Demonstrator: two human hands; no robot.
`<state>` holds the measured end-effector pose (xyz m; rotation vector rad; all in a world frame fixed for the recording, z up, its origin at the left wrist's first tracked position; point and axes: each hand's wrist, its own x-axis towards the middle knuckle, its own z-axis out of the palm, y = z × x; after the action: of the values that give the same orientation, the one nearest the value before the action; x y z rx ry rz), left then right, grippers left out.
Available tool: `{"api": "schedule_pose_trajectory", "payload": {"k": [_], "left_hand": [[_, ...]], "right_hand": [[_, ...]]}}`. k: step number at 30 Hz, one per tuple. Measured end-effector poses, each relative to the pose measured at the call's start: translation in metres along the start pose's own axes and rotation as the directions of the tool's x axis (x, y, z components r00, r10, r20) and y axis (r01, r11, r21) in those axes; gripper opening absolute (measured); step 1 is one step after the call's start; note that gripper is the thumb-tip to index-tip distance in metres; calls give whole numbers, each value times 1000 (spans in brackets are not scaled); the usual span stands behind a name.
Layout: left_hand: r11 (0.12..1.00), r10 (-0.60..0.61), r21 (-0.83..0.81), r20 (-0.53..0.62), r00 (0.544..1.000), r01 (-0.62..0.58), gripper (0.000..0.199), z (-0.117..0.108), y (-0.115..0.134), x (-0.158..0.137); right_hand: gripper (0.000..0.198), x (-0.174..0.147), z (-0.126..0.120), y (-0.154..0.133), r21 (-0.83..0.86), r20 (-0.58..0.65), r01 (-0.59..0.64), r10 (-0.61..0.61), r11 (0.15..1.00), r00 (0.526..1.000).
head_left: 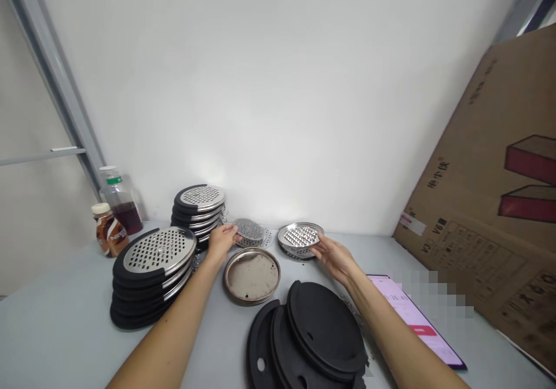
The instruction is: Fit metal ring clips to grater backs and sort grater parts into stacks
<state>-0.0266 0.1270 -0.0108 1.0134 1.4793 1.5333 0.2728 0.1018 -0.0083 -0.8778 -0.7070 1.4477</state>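
My left hand [223,243] is closed, thumb and fingertips pinching the near edge of a grey round mesh-like disc [248,230]. Under that disc more perforated metal plates [268,237] lie on the table. My right hand [335,257] grips the right edge of a shiny perforated metal disc [299,236], tilted over the top of a small stack; whether it is fully lifted I cannot tell. Between the hands, nearer me, sits a pile of shallow round metal pans [252,276]. Several black round rubber-like covers [325,325] with small holes overlap in front of my right forearm.
Two stacks of perforated discs with black rims stand at left, one nearer [158,256] and one farther [202,198]. Behind them are a brown-labelled bottle [109,232] and a clear jug [124,206]. A tablet [412,314] lies at right, beside a big cardboard box [469,221].
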Motion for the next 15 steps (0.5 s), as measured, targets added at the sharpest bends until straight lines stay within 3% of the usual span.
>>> {"api": "schedule_pose_trajectory", "payload": {"k": [3, 6, 10, 15], "left_hand": [[985, -18, 172, 36, 999, 12, 32, -2, -6, 4], [932, 38, 359, 28, 999, -45, 32, -6, -6, 3], [802, 189, 568, 55, 980, -187, 33, -10, -1, -11], [641, 280, 687, 205, 938, -342, 26, -9, 3, -30]], "right_hand": [[17, 6, -10, 6, -145, -61, 43, -53, 988, 997], [28, 12, -20, 10, -268, -127, 93, -130, 959, 983], [40, 15, -28, 12, -381, -156, 160, -234, 911, 960], [50, -1, -27, 3, -501, -132, 225, -331, 836, 934]]}}
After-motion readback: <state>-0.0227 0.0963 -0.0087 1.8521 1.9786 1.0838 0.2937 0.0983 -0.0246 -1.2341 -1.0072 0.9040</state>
